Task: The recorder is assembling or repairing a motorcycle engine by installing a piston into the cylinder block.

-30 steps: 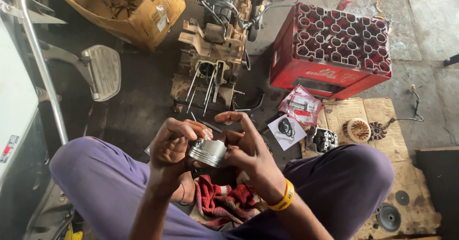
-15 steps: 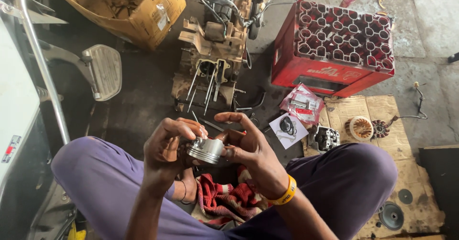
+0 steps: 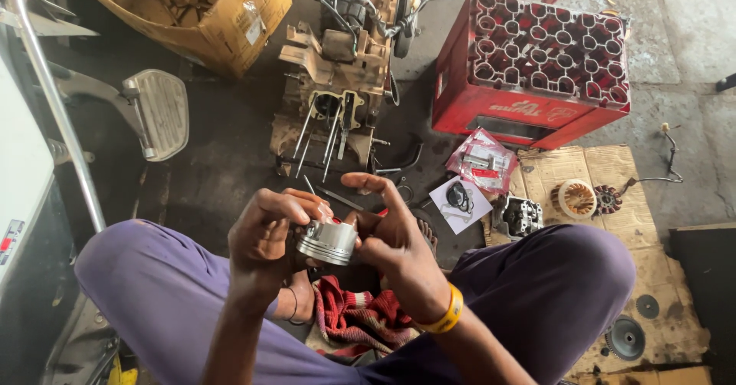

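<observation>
We hold the silver piston [image 3: 328, 241] between both hands above our lap: left hand [image 3: 264, 235] wrapped around its left side, right hand [image 3: 391, 243] pinching its right edge, index finger raised. Below lies a red cloth [image 3: 360, 316]; ahead stand the stripped engine block [image 3: 337, 86] and a red crate [image 3: 537, 63].

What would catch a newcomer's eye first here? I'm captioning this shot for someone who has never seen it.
At centre, the left hand and right hand hold a shiny metal piston between them, above purple-trousered knees. Beyond them a stripped engine block with long studs stands on the dark floor. To its right sits a bright red bottle crate, the strongest colour in view.
</observation>
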